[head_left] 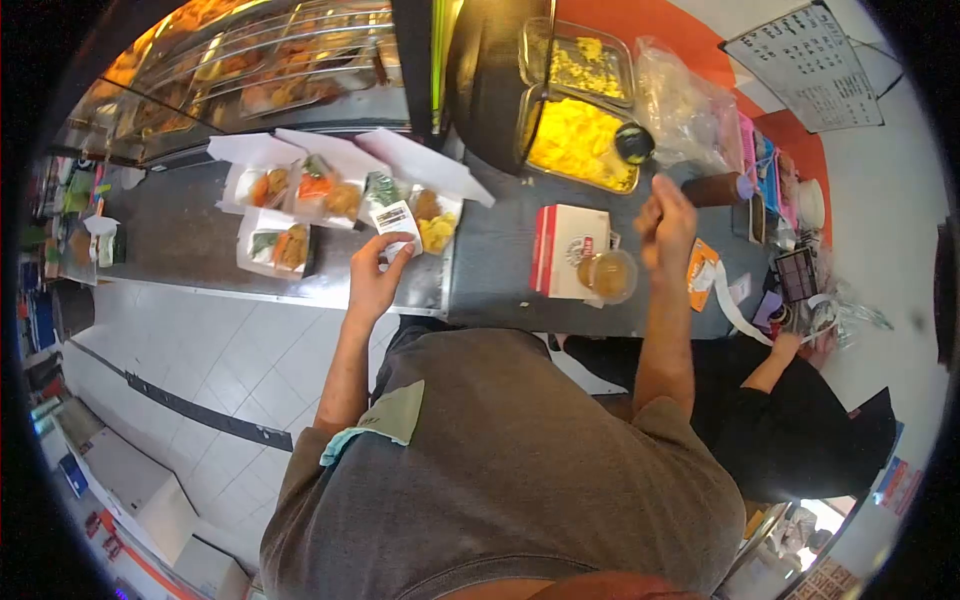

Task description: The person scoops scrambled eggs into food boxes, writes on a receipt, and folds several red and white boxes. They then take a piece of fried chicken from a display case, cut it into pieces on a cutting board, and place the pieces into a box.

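Note:
My left hand [378,272] pinches a small white printed label [396,222] between thumb and fingers. The label hangs over the rightmost open food box [432,165], which holds yellow food, a brown fried piece and greens. Farther left are two more open boxes with food, one with an orange portion [316,188], and a smaller box [247,258] in front. My right hand [664,225] is raised with curled fingers; anything inside them is hidden. Left of it lie a red-and-white closed box [568,225] and a lidded clear cup [612,277] of brownish contents.
A tray of yellow food [572,142] stands at the back, with a black round object [633,143] over its edge. Right are a brown bottle [712,190] and an orange packet [702,270]. A co-worker's hand [787,348] is near a white paper strip [735,312]. A glass display case [285,75] stands behind.

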`<action>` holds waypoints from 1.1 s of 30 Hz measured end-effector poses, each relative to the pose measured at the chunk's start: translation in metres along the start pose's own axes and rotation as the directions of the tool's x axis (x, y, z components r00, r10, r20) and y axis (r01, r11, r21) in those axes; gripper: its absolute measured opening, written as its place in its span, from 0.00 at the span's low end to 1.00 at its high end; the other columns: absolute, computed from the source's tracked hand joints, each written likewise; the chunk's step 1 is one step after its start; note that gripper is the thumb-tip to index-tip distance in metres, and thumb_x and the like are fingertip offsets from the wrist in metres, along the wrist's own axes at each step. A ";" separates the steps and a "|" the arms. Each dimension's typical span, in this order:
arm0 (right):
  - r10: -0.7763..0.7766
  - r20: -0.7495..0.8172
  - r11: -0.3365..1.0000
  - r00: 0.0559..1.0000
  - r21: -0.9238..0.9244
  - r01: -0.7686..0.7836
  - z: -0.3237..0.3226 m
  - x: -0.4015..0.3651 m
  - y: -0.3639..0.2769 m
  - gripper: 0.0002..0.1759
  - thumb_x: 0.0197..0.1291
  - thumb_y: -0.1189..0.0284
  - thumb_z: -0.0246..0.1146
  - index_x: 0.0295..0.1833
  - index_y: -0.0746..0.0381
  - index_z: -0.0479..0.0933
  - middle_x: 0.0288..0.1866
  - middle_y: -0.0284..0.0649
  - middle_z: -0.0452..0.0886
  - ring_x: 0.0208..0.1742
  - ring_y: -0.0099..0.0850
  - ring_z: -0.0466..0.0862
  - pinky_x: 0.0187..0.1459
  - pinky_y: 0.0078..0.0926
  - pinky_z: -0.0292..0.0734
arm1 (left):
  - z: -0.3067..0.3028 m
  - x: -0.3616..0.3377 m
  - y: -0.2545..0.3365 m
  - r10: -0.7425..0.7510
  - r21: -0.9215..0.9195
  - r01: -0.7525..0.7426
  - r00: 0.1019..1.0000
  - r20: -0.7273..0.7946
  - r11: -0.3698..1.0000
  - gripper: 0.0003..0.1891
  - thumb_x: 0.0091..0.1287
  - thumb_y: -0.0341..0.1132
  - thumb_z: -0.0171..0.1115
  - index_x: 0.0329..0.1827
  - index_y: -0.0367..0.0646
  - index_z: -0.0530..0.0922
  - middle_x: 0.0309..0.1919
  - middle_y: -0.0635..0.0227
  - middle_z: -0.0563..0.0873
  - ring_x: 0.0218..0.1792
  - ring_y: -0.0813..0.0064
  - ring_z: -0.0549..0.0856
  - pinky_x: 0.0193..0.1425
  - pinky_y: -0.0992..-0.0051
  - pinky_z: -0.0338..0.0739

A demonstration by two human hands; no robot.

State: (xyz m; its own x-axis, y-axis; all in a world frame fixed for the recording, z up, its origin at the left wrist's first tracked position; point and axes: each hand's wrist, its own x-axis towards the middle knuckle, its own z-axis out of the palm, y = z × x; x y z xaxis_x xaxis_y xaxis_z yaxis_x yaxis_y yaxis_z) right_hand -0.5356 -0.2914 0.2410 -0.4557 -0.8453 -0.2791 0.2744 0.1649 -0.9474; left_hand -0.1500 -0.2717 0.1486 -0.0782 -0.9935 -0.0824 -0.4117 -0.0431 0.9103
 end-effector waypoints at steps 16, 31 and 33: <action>0.428 0.766 -0.515 0.480 -0.229 0.826 -0.101 0.224 0.073 0.12 0.58 0.69 0.56 0.47 0.56 0.80 0.31 0.42 0.83 0.36 0.44 0.85 0.33 0.39 0.80 | 0.079 -0.027 0.033 -0.129 -0.007 0.129 0.990 -0.055 0.992 0.09 0.65 0.34 0.64 0.44 0.39 0.83 0.39 0.64 0.87 0.35 0.77 0.85 0.36 0.75 0.77; 0.399 0.115 0.917 0.910 -0.037 -0.397 -0.123 0.182 0.104 0.04 0.67 0.69 0.60 0.45 0.55 0.74 0.19 0.22 0.57 0.16 0.15 0.55 0.16 0.16 0.50 | 0.055 -0.022 0.015 -0.062 0.049 0.065 0.996 -0.070 0.997 0.11 0.64 0.37 0.65 0.45 0.42 0.84 0.39 0.62 0.87 0.37 0.74 0.84 0.35 0.75 0.76; 0.345 0.148 0.934 0.927 0.048 -0.355 -0.120 0.173 0.082 0.03 0.67 0.69 0.61 0.40 0.52 0.73 0.18 0.22 0.54 0.16 0.15 0.55 0.15 0.16 0.50 | 0.041 -0.020 0.010 -0.061 0.068 0.065 0.996 -0.065 0.996 0.11 0.64 0.38 0.65 0.44 0.43 0.84 0.37 0.62 0.88 0.37 0.74 0.84 0.33 0.74 0.75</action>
State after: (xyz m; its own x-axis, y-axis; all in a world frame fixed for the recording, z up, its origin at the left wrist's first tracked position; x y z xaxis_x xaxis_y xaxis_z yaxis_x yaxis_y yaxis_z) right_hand -0.6934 -0.3635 0.0961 -0.2023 -0.8019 -0.5622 0.4584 0.4298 -0.7779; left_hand -0.1897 -0.2483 0.1432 0.0061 -0.9938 -0.1108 -0.4771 -0.1003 0.8731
